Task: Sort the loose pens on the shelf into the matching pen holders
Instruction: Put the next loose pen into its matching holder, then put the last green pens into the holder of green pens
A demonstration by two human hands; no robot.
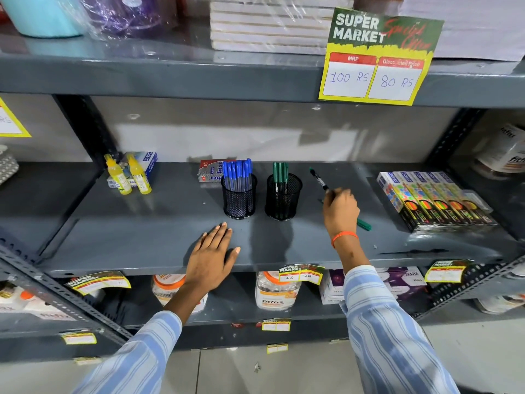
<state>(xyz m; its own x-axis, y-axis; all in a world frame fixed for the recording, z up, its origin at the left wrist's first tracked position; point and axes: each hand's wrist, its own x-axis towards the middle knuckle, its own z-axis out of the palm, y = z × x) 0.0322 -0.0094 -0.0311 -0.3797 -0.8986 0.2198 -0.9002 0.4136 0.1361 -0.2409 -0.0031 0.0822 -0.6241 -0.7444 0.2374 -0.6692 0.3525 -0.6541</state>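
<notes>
Two black mesh pen holders stand mid-shelf. The left holder (239, 200) is full of blue-capped pens (238, 173). The right holder (283, 200) has a few green pens (280, 174). My right hand (341, 210) is shut on a green-tipped pen (318, 177), which sticks up and to the left, right of the green holder. Another green pen (364, 224) lies on the shelf, partly hidden under that hand. My left hand (211, 258) rests flat and open on the shelf in front of the blue holder.
The grey metal shelf (142, 237) carries two yellow bottles (127, 174) and a blue box at the left, a red box (208, 171) behind the blue holder, and colourful boxes (434, 201) at the right. A price sign (377, 58) hangs above. Jars sit on the shelf below.
</notes>
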